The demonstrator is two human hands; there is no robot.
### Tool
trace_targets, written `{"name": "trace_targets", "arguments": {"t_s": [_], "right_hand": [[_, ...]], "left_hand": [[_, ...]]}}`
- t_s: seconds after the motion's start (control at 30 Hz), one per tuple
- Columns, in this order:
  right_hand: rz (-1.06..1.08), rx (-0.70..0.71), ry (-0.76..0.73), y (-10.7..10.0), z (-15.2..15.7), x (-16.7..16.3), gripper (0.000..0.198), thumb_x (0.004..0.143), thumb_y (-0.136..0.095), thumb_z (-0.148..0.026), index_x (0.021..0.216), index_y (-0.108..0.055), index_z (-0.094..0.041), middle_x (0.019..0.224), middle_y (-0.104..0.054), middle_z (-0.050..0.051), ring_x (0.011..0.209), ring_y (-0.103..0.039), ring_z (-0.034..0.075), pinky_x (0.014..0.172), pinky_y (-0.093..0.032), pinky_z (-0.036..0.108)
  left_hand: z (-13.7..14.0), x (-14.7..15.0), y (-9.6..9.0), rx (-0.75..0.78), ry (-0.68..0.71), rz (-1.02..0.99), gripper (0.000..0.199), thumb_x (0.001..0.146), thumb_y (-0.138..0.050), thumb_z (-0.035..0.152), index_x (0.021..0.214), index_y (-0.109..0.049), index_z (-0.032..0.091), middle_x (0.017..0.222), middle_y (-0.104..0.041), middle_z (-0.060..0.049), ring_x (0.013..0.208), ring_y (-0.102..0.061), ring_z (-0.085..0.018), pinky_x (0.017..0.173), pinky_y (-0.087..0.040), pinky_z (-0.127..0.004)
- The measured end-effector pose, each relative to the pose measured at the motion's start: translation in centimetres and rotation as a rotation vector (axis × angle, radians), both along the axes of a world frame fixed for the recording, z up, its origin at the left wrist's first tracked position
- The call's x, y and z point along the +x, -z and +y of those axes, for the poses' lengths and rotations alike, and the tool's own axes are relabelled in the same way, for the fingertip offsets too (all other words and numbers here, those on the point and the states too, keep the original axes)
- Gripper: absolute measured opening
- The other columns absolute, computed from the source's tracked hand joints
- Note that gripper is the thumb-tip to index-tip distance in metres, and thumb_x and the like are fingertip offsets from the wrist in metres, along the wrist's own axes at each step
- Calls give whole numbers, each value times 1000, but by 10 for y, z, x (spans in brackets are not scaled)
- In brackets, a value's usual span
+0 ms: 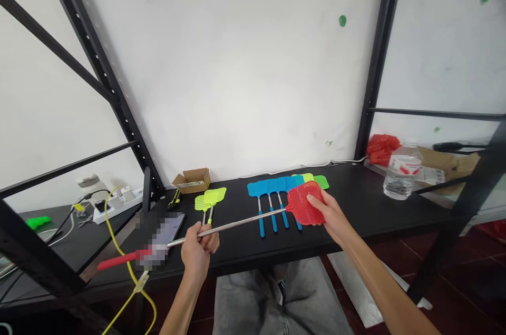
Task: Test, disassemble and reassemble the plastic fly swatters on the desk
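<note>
A red fly swatter [302, 200] with an extended metal rod is held across my body above the black table. My left hand [200, 245] is closed around the rod, with the red handle sticking out to the left. At the other end my right hand [326, 214] grips the red mesh head, thumb on top. Several blue fly swatters [259, 188] lie side by side behind the rod, handles toward me. Partly hidden behind the red head are a yellow swatter and a green fly swatter [322, 182]. Yellow-green fly swatters [214, 196] lie overlapping beyond my left hand.
A small open cardboard box [193, 180] and a yellow-black cutter [174, 199] sit at the back left. A phone [169, 232] lies by a yellow cable [114, 235]. Right, a water bottle [402, 171] stands near a red bag [382, 149]. Black shelf posts [379, 56] flank the table.
</note>
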State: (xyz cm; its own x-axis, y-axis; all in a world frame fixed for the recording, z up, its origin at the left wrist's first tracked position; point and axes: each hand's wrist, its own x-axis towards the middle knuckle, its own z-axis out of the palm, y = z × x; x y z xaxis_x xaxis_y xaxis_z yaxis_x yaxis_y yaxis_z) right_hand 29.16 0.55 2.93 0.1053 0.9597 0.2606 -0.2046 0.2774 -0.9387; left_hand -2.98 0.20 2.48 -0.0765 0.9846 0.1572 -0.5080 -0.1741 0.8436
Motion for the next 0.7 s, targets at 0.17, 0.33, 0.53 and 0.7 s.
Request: {"name": "trace_targets", "arguments": {"t_s": [0.17,0.33,0.53,0.7], "right_hand": [[-6,-4,0,0,-1,0,37,83,-64,-46,109,-61,-20,66,-62,0,44,-52,13,36,-37,22],[-9,-8,-7,2,1,-1,36,83,-65,-46,108,-61,-20,64,-61,0,44,-51,12,35,-35,21],[170,-29,-45,-6,-1,8,34,79,-71,-40,106,-63,-21,75,-66,2,50,-55,13,37,-37,21],[342,-109,-167,-13,-4,21,22,83,-67,-38,93,-66,-19,84,-71,5,60,-62,16,47,-47,24]], "left_hand": [[1,0,1,4,0,3,49,87,-41,35,40,-33,22,37,-17,7,33,-19,-9,37,-24,-24],[0,0,0,-13,1,-7,49,87,-42,35,40,-33,23,38,-17,7,33,-19,-9,37,-24,-25],[-5,8,-2,5,55,6,50,88,-42,36,41,-33,22,38,-17,7,35,-19,-9,39,-25,-25],[-6,6,-8,36,14,-4,49,90,-42,34,43,-32,22,41,-17,7,37,-18,-10,41,-26,-25]]}}
